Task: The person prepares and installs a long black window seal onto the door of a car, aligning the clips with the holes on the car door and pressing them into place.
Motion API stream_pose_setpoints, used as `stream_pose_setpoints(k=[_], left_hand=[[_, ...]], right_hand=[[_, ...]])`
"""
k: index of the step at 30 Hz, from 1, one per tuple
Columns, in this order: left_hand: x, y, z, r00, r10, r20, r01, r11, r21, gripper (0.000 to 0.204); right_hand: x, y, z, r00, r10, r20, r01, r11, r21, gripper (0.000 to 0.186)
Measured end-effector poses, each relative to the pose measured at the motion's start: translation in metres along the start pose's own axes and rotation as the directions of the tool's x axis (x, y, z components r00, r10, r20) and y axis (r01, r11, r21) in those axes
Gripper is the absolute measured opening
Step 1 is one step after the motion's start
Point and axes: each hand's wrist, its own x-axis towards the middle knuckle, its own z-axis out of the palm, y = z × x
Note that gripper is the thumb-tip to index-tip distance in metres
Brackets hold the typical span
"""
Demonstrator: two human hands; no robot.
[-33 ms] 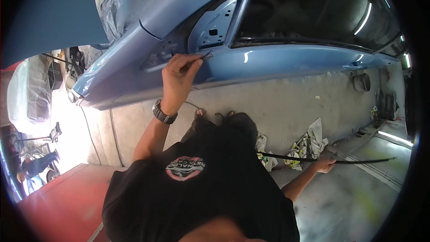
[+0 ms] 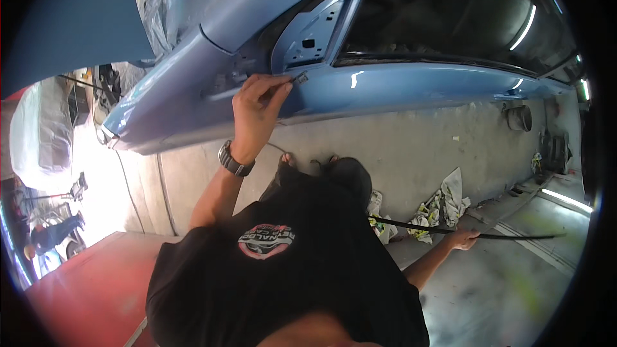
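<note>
My left hand (image 2: 258, 106), with a watch (image 2: 235, 159) on its wrist, is raised beside the blue car door (image 2: 398, 83). Thumb and fingers pinch a small dark clip-like piece (image 2: 300, 79) just below the bare triangular mirror mount (image 2: 312, 35). Held out low to the right, my right hand (image 2: 461, 239) is closed around a long, thin black trim strip (image 2: 514, 237). The strip sticks out past both sides of the fist, and its inner end passes behind my shirt. Above the door's upper edge lies the dark window glass (image 2: 443, 19).
Crumpled paper (image 2: 455, 196) lies on the floor near the strip. A round bucket-like container (image 2: 518, 117) stands beyond, near the car. Behind me on the left is a red panel (image 2: 90, 276). Clear plastic sheeting (image 2: 160, 19) covers the car's front. Another person (image 2: 54, 234) is far left.
The outer end of the black strip has dipped slightly. My left hand keeps its pinch on the small piece at nearly the same place.
</note>
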Motion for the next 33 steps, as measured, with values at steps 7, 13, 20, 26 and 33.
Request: stream_pose_setpoints(k=[7, 13, 20, 26, 33], left_hand=[[0.0, 0.006, 0.005, 0.971, -0.24, 0.02, 0.239, 0.952, -0.191, 0.017], [-0.005, 0.003, 0.02, 0.951, -0.308, -0.006, 0.295, 0.917, -0.27, 0.019], [-0.015, 0.022, 0.034, 0.949, -0.302, -0.09, 0.275, 0.934, -0.229, 0.026], [-0.023, 0.028, 0.04, 0.94, -0.341, -0.01, 0.301, 0.843, -0.446, 0.025], [-0.018, 0.019, 0.025, 0.88, -0.452, 0.148, 0.408, 0.557, -0.723, 0.024]], right_hand=[[0.017, 0.024, 0.012, 0.949, 0.289, -0.128, -0.294, 0.956, -0.025, 0.061], [0.084, 0.041, 0.07, 0.966, 0.245, -0.089, -0.246, 0.969, -0.006, 0.062], [0.121, 0.067, 0.129, 0.996, 0.092, 0.013, -0.093, 0.993, 0.073, 0.063], [0.105, 0.065, 0.151, 0.981, 0.192, 0.031, -0.194, 0.978, 0.074, 0.055], [0.071, 0.079, 0.138, 0.979, 0.203, 0.03, -0.204, 0.978, 0.049, 0.053]])
